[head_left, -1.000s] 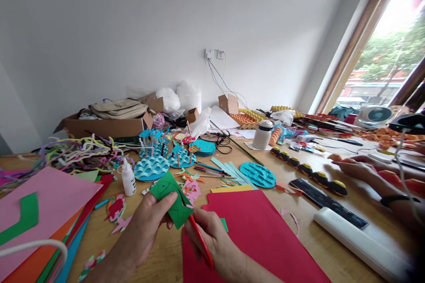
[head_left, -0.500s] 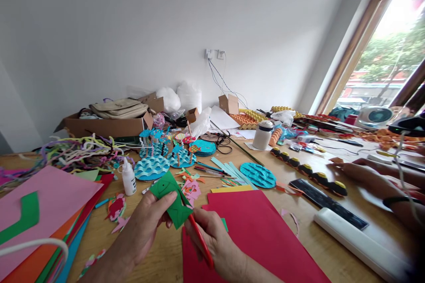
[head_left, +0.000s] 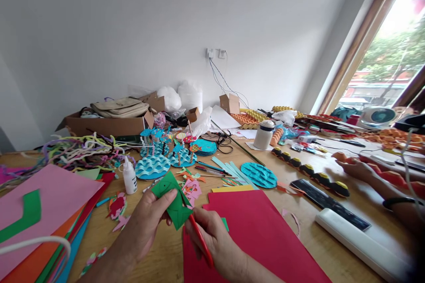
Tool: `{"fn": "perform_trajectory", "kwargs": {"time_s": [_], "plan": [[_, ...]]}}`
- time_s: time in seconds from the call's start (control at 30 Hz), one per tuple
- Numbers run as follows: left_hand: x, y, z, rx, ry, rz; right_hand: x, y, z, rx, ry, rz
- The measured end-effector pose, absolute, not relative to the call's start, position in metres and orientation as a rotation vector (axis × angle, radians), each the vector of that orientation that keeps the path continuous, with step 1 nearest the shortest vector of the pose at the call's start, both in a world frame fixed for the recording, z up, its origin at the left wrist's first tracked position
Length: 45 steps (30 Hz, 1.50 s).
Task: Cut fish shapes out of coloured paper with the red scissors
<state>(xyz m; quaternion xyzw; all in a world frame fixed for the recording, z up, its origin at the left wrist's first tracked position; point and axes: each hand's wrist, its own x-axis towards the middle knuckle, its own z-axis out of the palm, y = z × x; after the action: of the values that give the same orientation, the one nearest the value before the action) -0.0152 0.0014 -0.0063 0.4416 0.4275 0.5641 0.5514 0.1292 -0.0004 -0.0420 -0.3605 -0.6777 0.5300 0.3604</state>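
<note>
A piece of green paper (head_left: 175,208) with dark drawn lines is pinched between the thumb and fingers of my left hand (head_left: 149,216). My right hand (head_left: 214,239) grips red-handled scissors (head_left: 202,241), whose blades meet the right side of the green paper. Beneath my right hand lies a large red sheet (head_left: 255,234), with a yellow sheet edge (head_left: 232,188) showing behind it. Pink paper scraps (head_left: 191,191) lie just beyond the green paper. A white glue bottle (head_left: 129,177) stands upright to the left of my left hand.
Coloured sheets (head_left: 49,199) are stacked at left, near tangled pipe cleaners (head_left: 89,152). Blue wavy discs (head_left: 152,167) stand behind my hands. At right are a white bar (head_left: 358,243), a black-and-yellow strip (head_left: 307,170) and another person's hand (head_left: 355,170) beside red-orange pieces.
The other person's hand at right has lifted slightly, and red-orange pieces now show beside it. My hands, the green paper and the scissors look nearly unchanged; the view has shifted slightly.
</note>
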Motion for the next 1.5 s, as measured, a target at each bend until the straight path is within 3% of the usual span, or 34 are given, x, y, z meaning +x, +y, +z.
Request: {"fn": "perform_trajectory", "kwargs": {"time_s": [1.5], "plan": [[-0.015,0.0017,-0.0106,0.891,0.995,1.312,0.1314,0.0024,-0.0419,-0.959,-1.738,1.387]]}}
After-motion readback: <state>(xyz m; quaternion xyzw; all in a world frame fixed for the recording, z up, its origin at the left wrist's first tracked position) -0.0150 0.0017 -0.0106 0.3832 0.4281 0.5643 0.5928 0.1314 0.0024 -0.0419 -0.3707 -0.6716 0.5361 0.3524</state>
